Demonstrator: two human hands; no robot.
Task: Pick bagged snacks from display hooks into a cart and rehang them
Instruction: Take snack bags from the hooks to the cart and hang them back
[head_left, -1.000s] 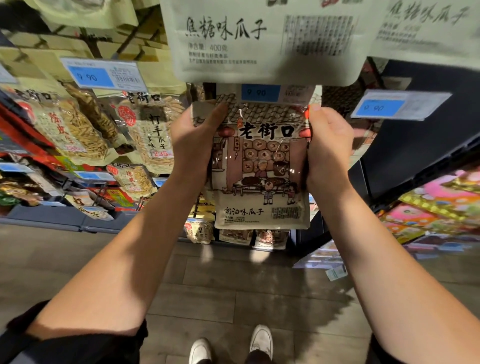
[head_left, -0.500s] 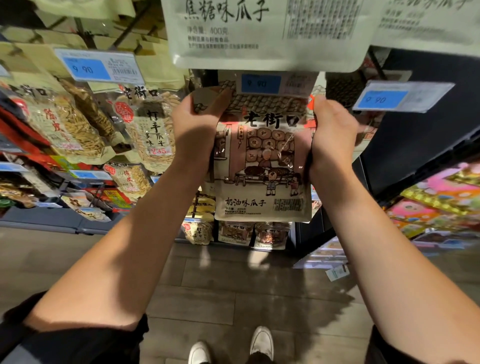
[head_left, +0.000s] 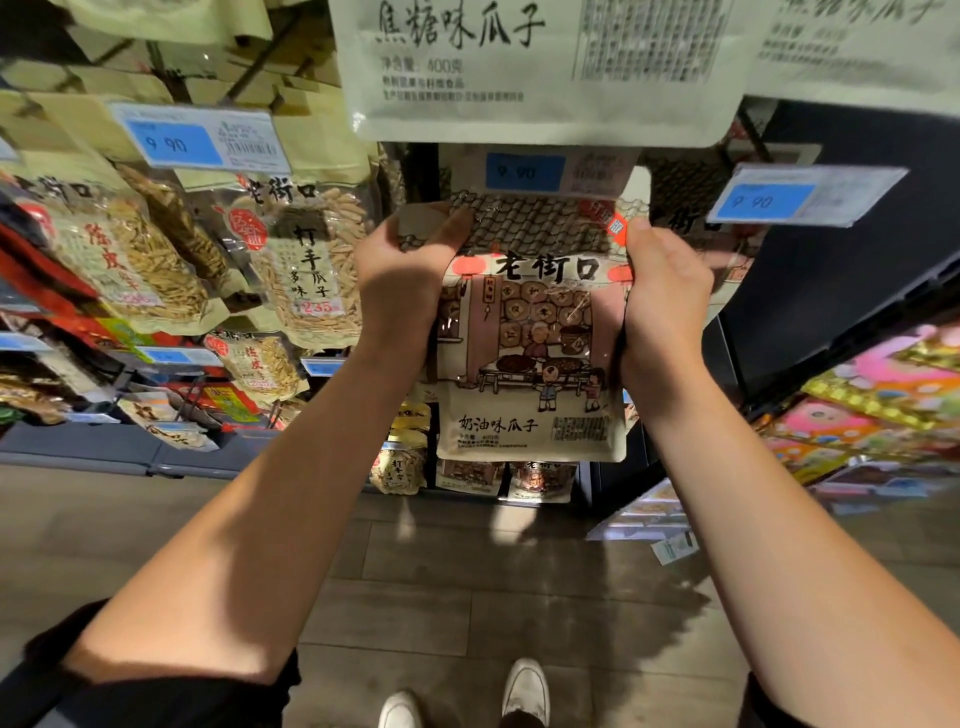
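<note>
From the head camera, the left hand (head_left: 402, 270) and right hand (head_left: 662, 291) each grasp an upper side edge of a snack bag (head_left: 530, 358), held up just under a blue price tag (head_left: 524, 171) at the display. The bag looks soft, crinkly and fairly full, probably slippery film. Gripping near the stiffer top seam, as here, seems the safest hold.

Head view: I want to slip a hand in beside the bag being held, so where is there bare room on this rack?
Little. The left hand and right hand grip the illustrated bag, hemmed by the pale bag above and the clear seed bag at left. Freer: the dark panel to its right, under the tilted price tag, and the wood floor below.
</note>
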